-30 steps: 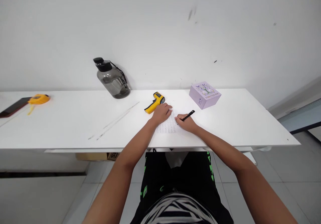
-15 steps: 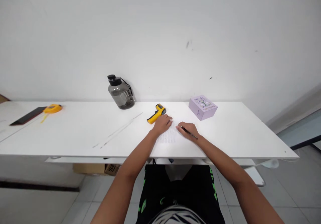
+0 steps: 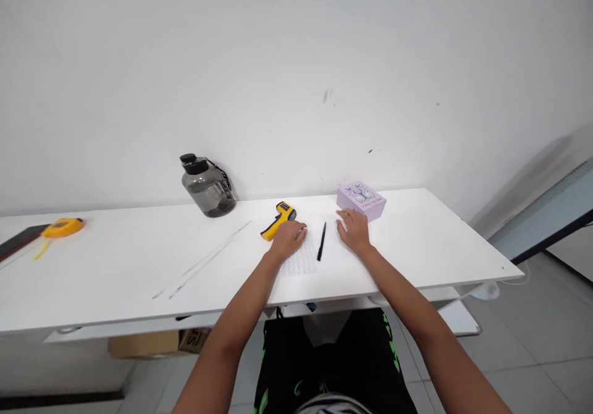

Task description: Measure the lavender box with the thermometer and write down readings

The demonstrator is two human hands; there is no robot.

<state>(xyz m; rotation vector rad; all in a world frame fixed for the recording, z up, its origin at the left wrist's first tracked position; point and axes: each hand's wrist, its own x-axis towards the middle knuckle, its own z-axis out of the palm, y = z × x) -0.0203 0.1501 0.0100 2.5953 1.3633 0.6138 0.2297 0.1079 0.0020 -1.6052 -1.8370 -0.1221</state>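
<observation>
My left hand [image 3: 288, 239] rests on the upper part of a sheet of paper covered in small writing [image 3: 300, 262], its fingers loosely bent and apart. Just behind that hand lies a yellow and black infrared thermometer [image 3: 272, 226], partly covered by it. A black pen [image 3: 322, 241] lies on the table right of the paper, between my hands. My right hand [image 3: 356, 230] is open, holding nothing, in front of the lilac box [image 3: 374, 209] with a tree picture on its lid. The hand overlaps the box in view; whether it touches it I cannot tell.
On the white table [image 3: 407, 253], a grey bottle with a black cap [image 3: 210, 191] stands by the wall. An orange tape measure [image 3: 63, 227] lies far left beside a dark flat item [image 3: 23, 239]. Cardboard [image 3: 143, 344] shows below the table.
My right hand has let go of the pen, which now lies on the table, and has moved right to the lilac box. My left hand stays on the paper; the view has shifted and tilted.
</observation>
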